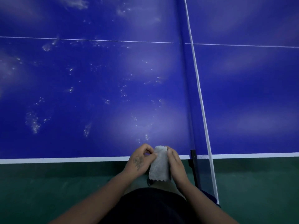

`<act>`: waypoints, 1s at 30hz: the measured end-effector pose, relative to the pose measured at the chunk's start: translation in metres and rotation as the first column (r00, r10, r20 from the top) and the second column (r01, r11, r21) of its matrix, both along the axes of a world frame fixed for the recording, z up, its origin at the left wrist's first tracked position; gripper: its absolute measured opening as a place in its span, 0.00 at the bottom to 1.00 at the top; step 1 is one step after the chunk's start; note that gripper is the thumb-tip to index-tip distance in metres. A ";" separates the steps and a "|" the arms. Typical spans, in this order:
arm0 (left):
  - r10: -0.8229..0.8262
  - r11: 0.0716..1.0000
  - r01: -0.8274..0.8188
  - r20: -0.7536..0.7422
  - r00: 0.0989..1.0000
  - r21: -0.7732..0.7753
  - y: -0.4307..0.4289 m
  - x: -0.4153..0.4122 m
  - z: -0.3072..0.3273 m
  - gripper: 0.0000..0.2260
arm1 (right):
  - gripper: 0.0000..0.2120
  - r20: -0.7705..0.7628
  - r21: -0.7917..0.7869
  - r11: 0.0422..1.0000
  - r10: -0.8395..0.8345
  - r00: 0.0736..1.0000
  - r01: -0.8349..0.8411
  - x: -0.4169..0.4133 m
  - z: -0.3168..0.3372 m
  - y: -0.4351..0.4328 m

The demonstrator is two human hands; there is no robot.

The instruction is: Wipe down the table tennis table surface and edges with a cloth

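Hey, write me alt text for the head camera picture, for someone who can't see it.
A left hand and a right hand hold a white cloth above the near edge of a blue table. Whitish smudges dot the table left of the net; green floor lies below.

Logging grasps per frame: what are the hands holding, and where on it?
Both hands hold a white cloth over the near edge of the table: the left hand pinches its upper left side, the right hand grips its right side.
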State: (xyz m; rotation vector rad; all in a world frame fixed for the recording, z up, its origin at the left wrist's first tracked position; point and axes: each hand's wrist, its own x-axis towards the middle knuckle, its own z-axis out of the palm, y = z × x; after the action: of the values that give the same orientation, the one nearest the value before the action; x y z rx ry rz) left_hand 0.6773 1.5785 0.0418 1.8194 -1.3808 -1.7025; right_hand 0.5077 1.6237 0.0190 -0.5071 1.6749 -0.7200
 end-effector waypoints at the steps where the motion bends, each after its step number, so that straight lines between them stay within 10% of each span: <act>1: -0.009 1.000 0.009 0.007 1.000 -0.004 -0.004 -0.012 -0.002 0.05 | 0.12 0.023 0.040 0.999 -0.010 1.000 0.009 -0.011 -0.003 -0.005; 14: -0.306 0.948 0.308 0.035 0.951 -0.085 -0.030 -0.060 -0.043 0.08 | 0.32 -0.220 -0.144 0.895 0.387 0.895 -0.422 -0.097 -0.031 -0.027; 18: -0.398 0.915 0.398 0.026 0.917 -0.066 -0.045 -0.061 -0.066 0.07 | 0.12 -0.342 -0.065 0.850 0.474 0.811 -0.523 -0.100 -0.044 -0.019; 30: -0.450 0.861 0.480 0.188 0.873 -0.169 -0.113 -0.114 -0.113 0.02 | 0.15 -0.469 0.098 0.992 0.116 0.875 -0.079 -0.085 -0.074 -0.036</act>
State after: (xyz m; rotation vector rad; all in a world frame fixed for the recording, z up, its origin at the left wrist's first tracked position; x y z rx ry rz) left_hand 0.5632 1.4651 -0.0711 1.5983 -2.1176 -1.5677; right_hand 0.4228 1.5875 -0.0555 -0.7536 2.1072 -0.4742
